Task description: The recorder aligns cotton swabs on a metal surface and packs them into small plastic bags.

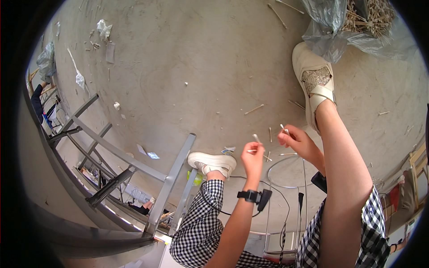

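Above the floor, my left hand (253, 155) is closed in a pinch on cotton swabs; one white-tipped cotton swab (255, 138) sticks up past the fingertips and another tip shows beside them. A short way to the right, my right hand (296, 139) also pinches cotton swabs, with a white tip (282, 127) poking out between thumb and fingers. The two hands are apart. How many swabs each one holds is partly hidden by the fingers. Loose cotton swabs (270, 135) lie on the floor just beyond and below the hands.
At the upper right, a clear plastic bag (325, 18) holds a heap of cotton swabs (368, 20), close to my white shoe (317, 76). A grey metal table frame (172, 178) stands at the left. Scraps of plastic (105, 30) and stray swabs (254, 109) litter the concrete floor.
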Action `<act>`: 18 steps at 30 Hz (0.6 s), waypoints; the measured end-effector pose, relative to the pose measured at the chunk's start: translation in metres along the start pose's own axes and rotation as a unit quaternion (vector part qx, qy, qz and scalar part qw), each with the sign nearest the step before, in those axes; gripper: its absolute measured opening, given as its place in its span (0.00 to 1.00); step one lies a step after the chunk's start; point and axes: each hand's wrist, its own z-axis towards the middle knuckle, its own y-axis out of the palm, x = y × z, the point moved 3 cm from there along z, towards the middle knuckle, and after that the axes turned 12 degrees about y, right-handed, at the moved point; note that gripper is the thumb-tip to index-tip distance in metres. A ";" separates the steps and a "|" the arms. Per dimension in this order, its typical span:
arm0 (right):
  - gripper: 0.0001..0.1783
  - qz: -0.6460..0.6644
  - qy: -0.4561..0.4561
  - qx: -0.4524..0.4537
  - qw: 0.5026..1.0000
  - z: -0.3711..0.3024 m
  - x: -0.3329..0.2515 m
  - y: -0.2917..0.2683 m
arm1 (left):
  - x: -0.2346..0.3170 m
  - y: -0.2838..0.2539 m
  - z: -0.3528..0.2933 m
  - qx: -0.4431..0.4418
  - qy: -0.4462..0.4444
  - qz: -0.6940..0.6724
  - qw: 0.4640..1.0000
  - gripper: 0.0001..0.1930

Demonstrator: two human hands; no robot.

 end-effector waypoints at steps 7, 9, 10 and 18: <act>0.16 -0.007 0.032 -0.082 0.996 -0.005 -0.021 0.025 | 0.068 0.026 -0.040 -0.141 -0.039 -0.114 0.983 0.05; 0.16 -0.010 0.063 -0.085 0.994 -0.013 -0.031 0.014 | 0.079 0.041 -0.046 -0.171 -0.076 -0.149 0.971 0.07; 0.16 -0.001 0.090 -0.102 0.991 -0.014 -0.030 0.013 | 0.081 0.044 -0.048 -0.160 -0.084 -0.206 0.962 0.09; 0.18 0.055 0.045 -0.057 0.996 -0.006 -0.012 0.001 | 0.069 0.025 -0.054 -0.163 -0.153 -0.218 0.950 0.10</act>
